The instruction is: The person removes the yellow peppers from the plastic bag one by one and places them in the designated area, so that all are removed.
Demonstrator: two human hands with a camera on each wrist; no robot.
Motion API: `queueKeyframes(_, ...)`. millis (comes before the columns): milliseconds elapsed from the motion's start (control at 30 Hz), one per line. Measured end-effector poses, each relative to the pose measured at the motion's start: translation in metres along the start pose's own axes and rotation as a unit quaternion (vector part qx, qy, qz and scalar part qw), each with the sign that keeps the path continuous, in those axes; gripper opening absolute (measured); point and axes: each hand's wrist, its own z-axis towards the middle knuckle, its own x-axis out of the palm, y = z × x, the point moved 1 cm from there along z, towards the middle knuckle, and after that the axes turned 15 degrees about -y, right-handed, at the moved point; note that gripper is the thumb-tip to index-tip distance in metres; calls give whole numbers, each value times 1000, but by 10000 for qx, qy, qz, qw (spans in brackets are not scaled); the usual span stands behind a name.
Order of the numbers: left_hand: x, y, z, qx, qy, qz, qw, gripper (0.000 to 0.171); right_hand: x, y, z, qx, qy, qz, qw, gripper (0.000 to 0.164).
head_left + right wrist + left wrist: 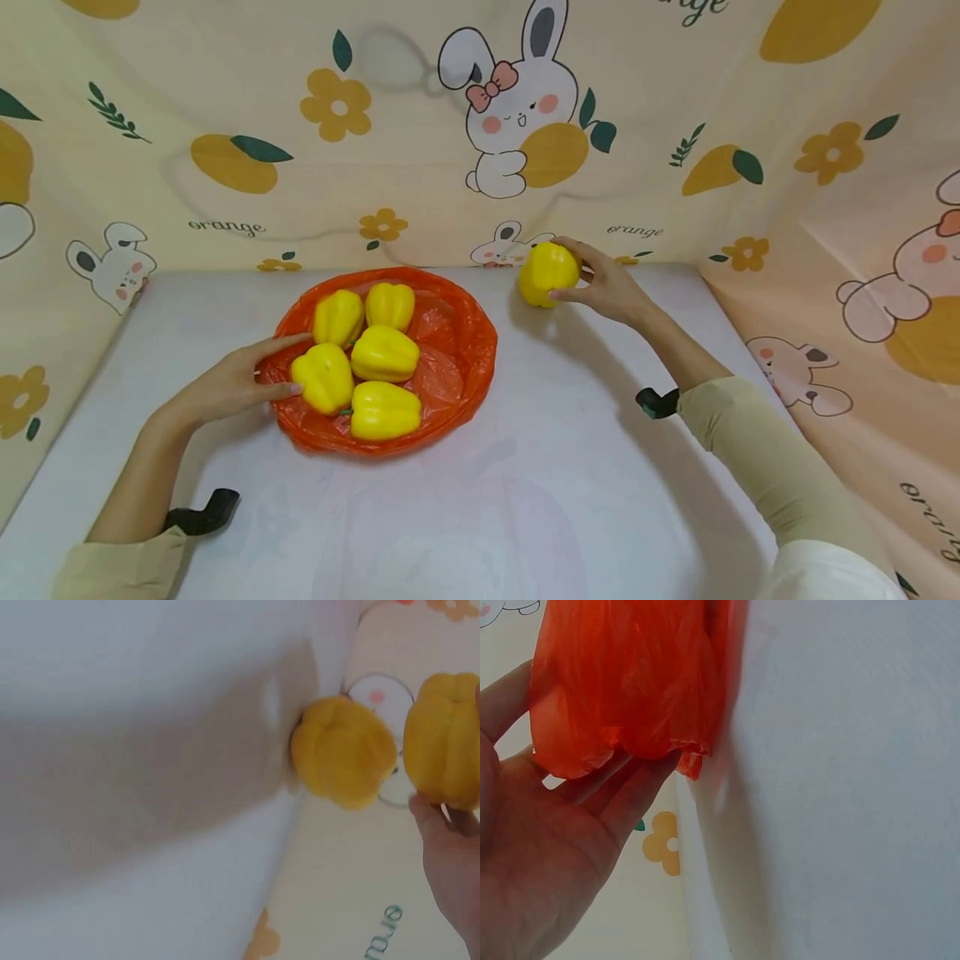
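Note:
An open red plastic bag (pixel 457 400) with a rolled rim lies on the table, holding several yellow bell peppers (pixel 386 353). My left hand (pixel 232 379) holds the bag's left rim, its thumb near the closest pepper. In the left wrist view, the fingers of my left hand (pixel 562 840) run against the translucent bag (pixel 630 682), partly hidden by it. Right of the bag, my right hand (pixel 603 283) grips a bell pepper (pixel 550 271) between thumb and fingers. The right wrist view shows this pepper (pixel 442 742) raised beside another bell pepper (pixel 341 750) on the table.
The white table (pixel 465 517) reaches back to a patterned cloth (pixel 420 167) with rabbits and oranges. Cloth also hangs along both sides. Each wrist wears a black piece, one (pixel 202 512) on the left and one (pixel 657 403) on the right.

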Motion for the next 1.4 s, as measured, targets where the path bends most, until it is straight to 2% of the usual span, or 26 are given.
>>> queueKeyframes(200, 1, 0, 1, 77, 4, -28, 10000, 71, -13, -10, 3, 136, -58, -262, 9995, 83)
queueKeyframes(367, 2, -1, 2, 128, 4, -27, 9999, 70, -23, -19, 6, 163, -54, -257, 9995, 83)
queueKeyframes(667, 2, 0, 0, 195, -56, 26, 9998, 69, -37, -41, 7, 486, -170, -312, 9982, 81)
queueKeyframes(867, 2, 2, -1, 149, -66, 38, 9999, 70, -42, -52, 4, 518, -251, -393, 9976, 82)
queueKeyframes(1267, 0, 2, -2, 119, -61, 98, 9999, 69, -36, -71, 7, 394, -147, -477, 9980, 81)
queueKeyframes(1400, 0, 3, -2, 128, -48, 102, 9999, 69, -34, -64, 4, 526, -31, -447, 9976, 81)
